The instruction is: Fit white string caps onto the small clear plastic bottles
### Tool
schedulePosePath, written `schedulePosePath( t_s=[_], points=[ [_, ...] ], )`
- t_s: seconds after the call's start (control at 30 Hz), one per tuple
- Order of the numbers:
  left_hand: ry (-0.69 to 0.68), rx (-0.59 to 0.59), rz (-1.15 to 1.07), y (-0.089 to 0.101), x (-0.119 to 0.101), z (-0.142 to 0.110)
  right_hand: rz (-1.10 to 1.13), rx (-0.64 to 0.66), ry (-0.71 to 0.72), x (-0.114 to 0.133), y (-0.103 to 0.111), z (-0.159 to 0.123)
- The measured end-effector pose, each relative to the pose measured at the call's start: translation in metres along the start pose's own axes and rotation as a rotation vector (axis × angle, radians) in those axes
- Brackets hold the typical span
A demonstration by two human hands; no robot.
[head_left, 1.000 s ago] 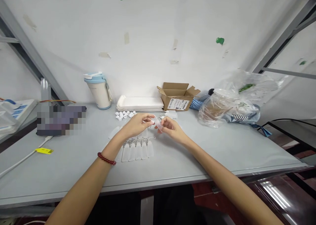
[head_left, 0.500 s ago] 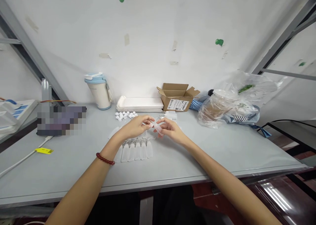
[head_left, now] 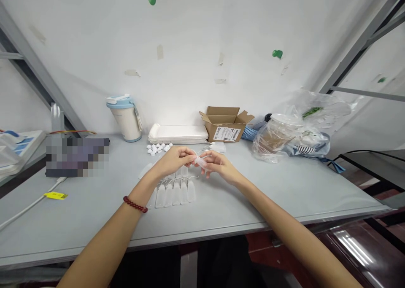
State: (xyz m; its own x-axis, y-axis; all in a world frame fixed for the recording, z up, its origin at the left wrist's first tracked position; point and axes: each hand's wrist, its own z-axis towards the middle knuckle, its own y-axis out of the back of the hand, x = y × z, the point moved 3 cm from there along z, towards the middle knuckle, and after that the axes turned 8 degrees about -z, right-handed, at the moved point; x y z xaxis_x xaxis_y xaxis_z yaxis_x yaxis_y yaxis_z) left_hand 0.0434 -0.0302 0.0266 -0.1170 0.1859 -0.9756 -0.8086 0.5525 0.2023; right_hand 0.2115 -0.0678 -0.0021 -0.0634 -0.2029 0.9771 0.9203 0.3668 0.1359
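Observation:
My right hand (head_left: 218, 165) is closed around a small translucent plastic bottle (head_left: 200, 161), held just above the table. At the bottle's left end, the thumb and fingers of my left hand (head_left: 177, 159) are pinched together; whether a cap is between them is hidden. Below my hands lies a row of similar translucent bottles (head_left: 176, 194), with thin white loops at their tops. More of these pieces lie partly behind my left hand. A pile of small white caps (head_left: 158, 148) sits beyond my left hand.
Along the wall stand a blue-lidded tumbler (head_left: 125, 117), a stack of white trays (head_left: 180, 133) and an open cardboard box (head_left: 224, 125). Plastic-wrapped items (head_left: 276, 136) lie at the right. On the left are a blurred-out object (head_left: 77, 155) and a white cable (head_left: 28, 210).
My left fingers have closed in on the bottle's end, and the bottle has turned flatter between my hands. The whole view has shifted slightly.

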Motion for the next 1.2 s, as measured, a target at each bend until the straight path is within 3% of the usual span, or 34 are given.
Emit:
schedulePosePath(
  t_s=[0.47,0.6,0.83,1.03,1.2],
  points=[
    [0.084,-0.050,-0.121,-0.005,-0.002,-0.004,-0.040,-0.019,0.026,0.007,0.001,-0.004],
    [0.043,-0.025,-0.132,-0.006,-0.001,-0.003,0.002,-0.023,0.002,0.007,-0.001,-0.004],
    [-0.134,-0.052,0.070,-0.008,-0.008,-0.004,0.102,-0.077,-0.048,-0.002,0.003,0.000],
    [-0.142,-0.096,0.104,-0.006,-0.007,-0.001,0.102,-0.131,-0.014,0.000,0.006,0.002],
    [-0.124,-0.127,0.270,-0.009,-0.001,0.000,0.073,-0.214,0.038,0.005,0.007,0.001]
  ],
)
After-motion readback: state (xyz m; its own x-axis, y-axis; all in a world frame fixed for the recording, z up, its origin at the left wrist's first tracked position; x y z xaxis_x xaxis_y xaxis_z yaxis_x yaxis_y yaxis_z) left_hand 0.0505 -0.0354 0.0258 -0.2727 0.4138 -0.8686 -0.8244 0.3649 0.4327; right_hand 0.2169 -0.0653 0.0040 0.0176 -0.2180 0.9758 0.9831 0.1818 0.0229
